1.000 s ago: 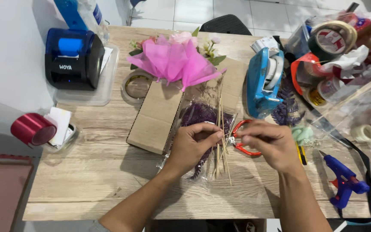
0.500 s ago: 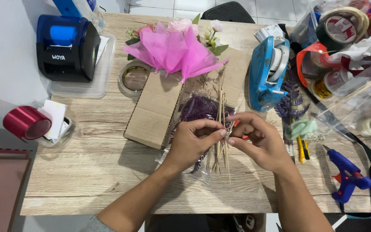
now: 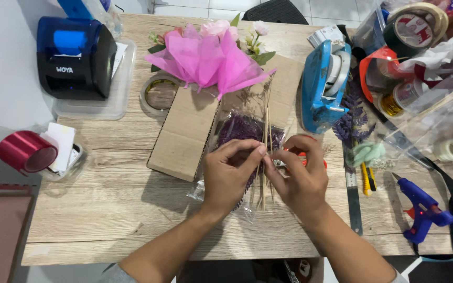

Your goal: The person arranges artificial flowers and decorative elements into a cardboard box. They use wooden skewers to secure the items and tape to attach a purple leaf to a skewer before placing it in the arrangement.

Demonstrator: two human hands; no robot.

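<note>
Our left hand (image 3: 230,175) and right hand (image 3: 301,181) meet at the centre of the surface (image 3: 106,209), fingers pinched closed on the thin wooden sticks (image 3: 263,157) over the clear bag of purple dried flowers (image 3: 242,131). The bundle seems only partly gathered. At 12 o'clock lies the pink bouquet (image 3: 208,60), at 1 o'clock the blue tape dispenser (image 3: 323,86); the orange scissors (image 3: 304,156) sit under our right hand, crowding it.

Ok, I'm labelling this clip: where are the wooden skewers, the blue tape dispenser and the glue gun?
wooden skewers (image 3: 265,126), head view, on the upper shafts.
blue tape dispenser (image 3: 318,91), head view, on its side wall.
glue gun (image 3: 420,202), head view, on its blue body.
</note>
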